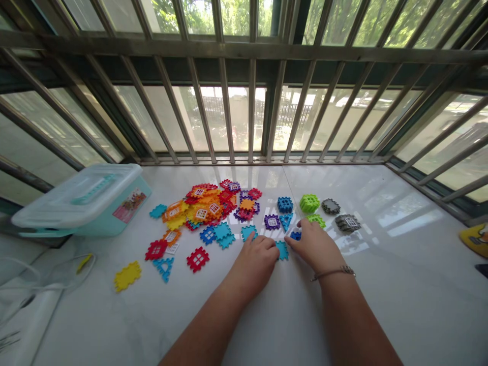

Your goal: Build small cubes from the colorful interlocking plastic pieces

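Observation:
My left hand (259, 256) rests low over the white surface, fingers bent, with a fingertip on a light blue notched tile (247, 232). Another light blue tile (282, 250) lies against its right side, partly covered. Around a dark blue piece (295, 235), the thumb and fingers of my right hand (314, 244) are closed; most of that piece is hidden. Just beyond are a blue triangle (286, 221), a purple window tile (272, 222) and a stack of blue tiles (285, 205). Green tiles (316, 220) lie flat behind the right fingers.
A large mixed pile of orange, red and yellow tiles (206, 206) spreads at left centre. Farther right stand a green stack (309, 203) and grey stacks (347, 222). A lidded teal box (87, 203) sits at far left. Metal bars (251, 112) close off the back.

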Tool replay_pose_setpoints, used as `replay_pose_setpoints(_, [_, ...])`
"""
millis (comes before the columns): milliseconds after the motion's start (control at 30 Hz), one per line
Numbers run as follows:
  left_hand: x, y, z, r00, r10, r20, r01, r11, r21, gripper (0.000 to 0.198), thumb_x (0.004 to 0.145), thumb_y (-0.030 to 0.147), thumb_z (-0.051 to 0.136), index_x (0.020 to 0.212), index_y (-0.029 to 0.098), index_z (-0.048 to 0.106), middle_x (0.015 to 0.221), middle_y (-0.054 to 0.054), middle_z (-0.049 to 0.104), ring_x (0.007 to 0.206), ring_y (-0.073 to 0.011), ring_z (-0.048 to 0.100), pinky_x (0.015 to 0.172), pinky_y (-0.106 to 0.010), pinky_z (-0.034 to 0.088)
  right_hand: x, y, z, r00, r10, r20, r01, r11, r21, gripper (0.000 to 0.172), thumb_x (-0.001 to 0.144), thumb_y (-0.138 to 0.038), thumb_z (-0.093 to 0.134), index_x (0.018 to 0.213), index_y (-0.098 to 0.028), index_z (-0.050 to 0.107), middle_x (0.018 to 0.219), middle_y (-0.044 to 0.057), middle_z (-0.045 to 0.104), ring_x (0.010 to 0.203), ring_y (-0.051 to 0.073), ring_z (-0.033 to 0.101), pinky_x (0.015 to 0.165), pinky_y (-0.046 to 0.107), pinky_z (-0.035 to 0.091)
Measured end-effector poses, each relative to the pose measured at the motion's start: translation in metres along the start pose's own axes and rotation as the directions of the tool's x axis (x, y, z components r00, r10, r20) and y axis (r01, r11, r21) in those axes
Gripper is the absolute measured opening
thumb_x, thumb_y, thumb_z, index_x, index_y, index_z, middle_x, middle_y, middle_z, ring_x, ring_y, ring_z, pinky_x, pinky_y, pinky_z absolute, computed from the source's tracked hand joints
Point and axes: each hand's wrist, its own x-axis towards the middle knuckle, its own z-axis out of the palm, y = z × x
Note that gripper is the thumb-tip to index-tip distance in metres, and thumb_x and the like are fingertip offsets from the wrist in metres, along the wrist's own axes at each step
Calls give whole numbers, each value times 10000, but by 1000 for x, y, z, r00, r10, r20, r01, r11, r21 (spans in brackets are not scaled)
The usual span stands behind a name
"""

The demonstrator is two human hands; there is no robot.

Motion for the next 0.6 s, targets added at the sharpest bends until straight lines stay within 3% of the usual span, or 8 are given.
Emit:
replay_pose_setpoints(167, [0,0,1,1000,-3,-3,3,1000,-1,194,1011,124,596,1054,255,733,1157,-63,724,1240,-267,630,1257,-579,343,2,0,2,1000,4,29,-4,1000,-2,429,894,-402,731,1238,-163,639,1185,171,650,1090,311,672,903,364,472])
replay_pose_setpoints(600, [0,-5,9,999,-5,-45,5,1000,-6,254,1023,101,548,1082,270,729,1225,-53,698,1243,-248,623,1264,-556,347,0,0,0,1000,-5,14,6,999,-36,355,902,-337,674,1217,-172,665,1168,163,669,1009,307,675,863,376,456])
